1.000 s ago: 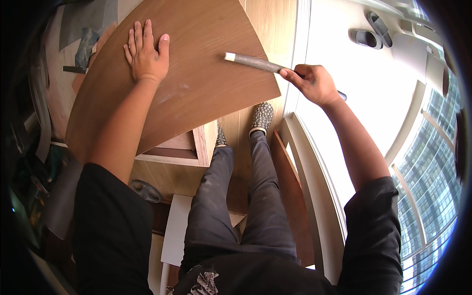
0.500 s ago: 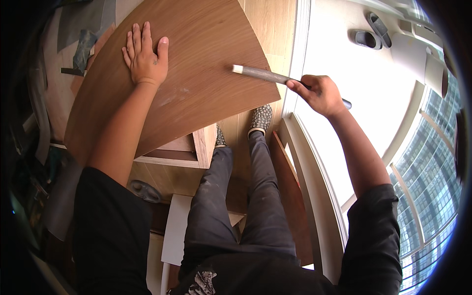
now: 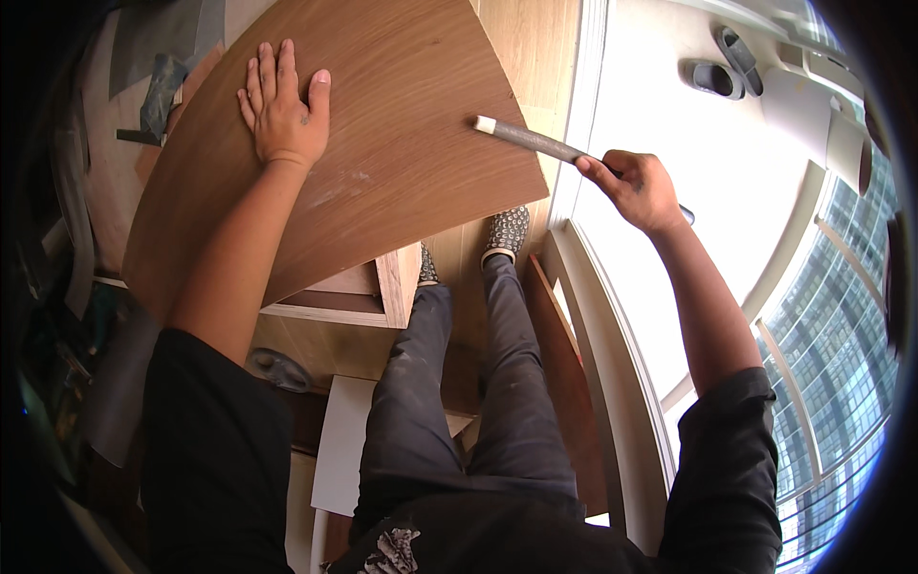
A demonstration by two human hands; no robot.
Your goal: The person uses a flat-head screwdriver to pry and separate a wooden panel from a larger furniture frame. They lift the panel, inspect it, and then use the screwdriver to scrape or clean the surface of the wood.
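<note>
A large brown wood-grain board [image 3: 411, 115] with a curved edge lies before me. It rests over a plywood frame [image 3: 394, 287], whose near corner shows below the board. My left hand [image 3: 287, 120] is pressed flat on the board's upper left part, fingers stretched out and thumb apart. My right hand [image 3: 639, 189] is wrapped round the handle of a long grey file [image 3: 540, 143] with a pale tip. The file's tip is above the board, near its right corner; whether it touches is hard to tell. The handle's dark end pokes out behind the hand.
Grey slippers [image 3: 727, 67] lie on the bright floor at the far right. Past the right edge runs a white door track [image 3: 574, 115]. A reddish-brown panel [image 3: 574, 411] stands beside my right leg. Another grey slipper-like item [image 3: 279, 369] and a white panel [image 3: 342, 445] are at lower left.
My right hand has moved right and slightly downward, drawing the file's tip back toward the board's right edge. My left hand stays flat in nearly the same spot.
</note>
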